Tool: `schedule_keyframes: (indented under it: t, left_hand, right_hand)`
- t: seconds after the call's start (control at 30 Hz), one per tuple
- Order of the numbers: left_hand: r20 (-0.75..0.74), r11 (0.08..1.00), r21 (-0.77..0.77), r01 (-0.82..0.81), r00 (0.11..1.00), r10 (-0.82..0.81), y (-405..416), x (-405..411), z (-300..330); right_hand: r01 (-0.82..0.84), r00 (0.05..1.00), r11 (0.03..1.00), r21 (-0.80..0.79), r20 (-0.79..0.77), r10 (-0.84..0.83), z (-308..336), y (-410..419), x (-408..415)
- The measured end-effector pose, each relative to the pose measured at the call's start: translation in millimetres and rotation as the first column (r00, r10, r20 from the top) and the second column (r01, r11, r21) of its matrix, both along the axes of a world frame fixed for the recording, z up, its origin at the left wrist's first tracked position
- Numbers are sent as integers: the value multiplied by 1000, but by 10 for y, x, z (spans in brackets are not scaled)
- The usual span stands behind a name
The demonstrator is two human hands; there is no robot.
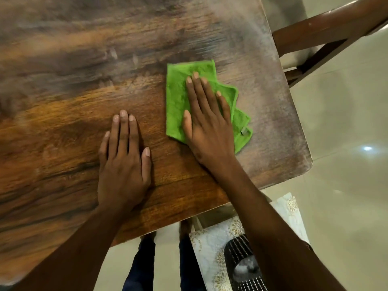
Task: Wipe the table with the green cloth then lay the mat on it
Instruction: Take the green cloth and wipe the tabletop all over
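Green cloth [178, 101] lying folded and rumpled on the wooden bench [63, 101], toward its right end, pinned flat under the right hand [206, 124]. Fingers [196, 85] of that hand straight and close together, spread over the cloth's middle, thumb along its left part, nothing gripped, only pressing down. Cloth's left portion and right corners showing out from under the palm; a small pale tag near the lower right corner. Left hand [123, 162] flat on bare wood just left of the cloth, apart from it, fingers straight and together, holding nothing.

Middle of the cloth hidden beneath the right hand. Far left of the bench blurred; right end of the top looking pale and dull against the darker, glossier grain nearer the left hand. Mat [212, 255], pale with a gold floral print, lying below the bench's near edge at the lower right, partly covered by the right forearm and by a black item with white dotted stripes [241, 257] resting on it; hard to tell what that item is or what the mat rests on.

Brown wooden chair frame [327, 28] beyond the bench's right end. Dark trouser legs [142, 265] and glossy pale floor [346, 164] below
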State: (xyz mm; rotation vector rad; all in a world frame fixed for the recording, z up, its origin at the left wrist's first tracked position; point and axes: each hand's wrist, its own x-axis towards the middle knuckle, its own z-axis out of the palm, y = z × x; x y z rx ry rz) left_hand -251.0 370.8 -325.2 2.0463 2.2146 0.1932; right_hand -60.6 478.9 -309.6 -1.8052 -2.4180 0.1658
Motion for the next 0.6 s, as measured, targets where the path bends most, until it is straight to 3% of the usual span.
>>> schedule_keyframes:
  t: [0.17, 0.27, 0.6]
  left_hand:
    - [26, 1000, -2, -5, 1000, 5, -10, 2, -35]
    - [28, 1000, -9, -11, 1000, 11, 4, -19, -26]
    - [5, 1000, -21, -9, 1000, 9, 17, 8, 37]
  right_hand:
    - [27, 999, 998, -53, 30, -26, -1, -956, 591]
    - [33, 999, 997, -63, 37, -31, -15, -1060, 637]
    - [-32, 999, 999, -35, 34, 33, 61, 597, -159]
